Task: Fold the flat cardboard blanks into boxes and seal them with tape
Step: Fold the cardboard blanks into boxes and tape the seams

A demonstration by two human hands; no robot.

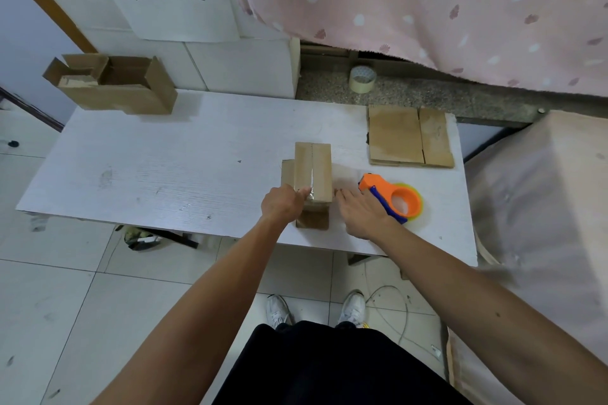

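A small folded cardboard box [312, 171] stands on the white table [164, 168], with clear tape running along its top seam. My left hand [283, 204] is at the box's near left corner, its fingers pressing the tape end onto the near edge. My right hand [362, 210] lies with fingers straight on the table just right of the box, its wrist beside the orange and blue tape dispenser [393, 197]. A stack of flat cardboard blanks [409, 136] lies at the table's far right.
An open cardboard box [115, 85] holding folded boxes sits at the table's far left corner. A spare tape roll [362, 78] rests on the stone ledge behind. A pink curtain hangs at the back right, a covered bed edge to the right.
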